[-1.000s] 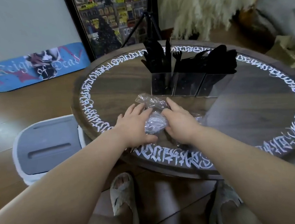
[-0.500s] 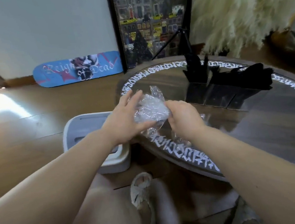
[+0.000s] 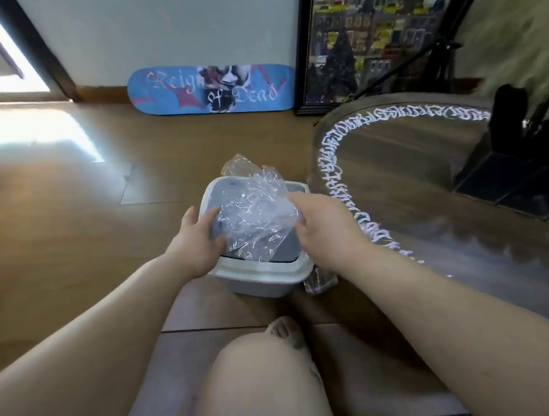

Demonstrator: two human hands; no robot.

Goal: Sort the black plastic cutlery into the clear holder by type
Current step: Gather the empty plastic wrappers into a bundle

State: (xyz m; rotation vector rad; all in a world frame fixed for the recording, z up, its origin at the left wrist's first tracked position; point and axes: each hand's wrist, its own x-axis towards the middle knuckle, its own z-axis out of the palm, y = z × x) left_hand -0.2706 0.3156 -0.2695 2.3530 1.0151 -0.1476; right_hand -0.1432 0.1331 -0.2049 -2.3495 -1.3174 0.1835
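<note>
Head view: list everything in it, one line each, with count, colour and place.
plastic wrap: one, clear, crumpled, held over the bin
bin: one, white with grey lid, on the floor beside the table
second wrapper: one, clear, on the floor right of the bin
table: one, round, dark wood with white lettering, right
cutlery holder: one, clear, holding black cutlery, blurred, on the table
skateboard deck: one, blue, against the wall
framed picture: one, black frame, leaning on the wall
tripod: one, black, behind the table
left hand: holds the wrap
right hand: pinches the wrap
</note>
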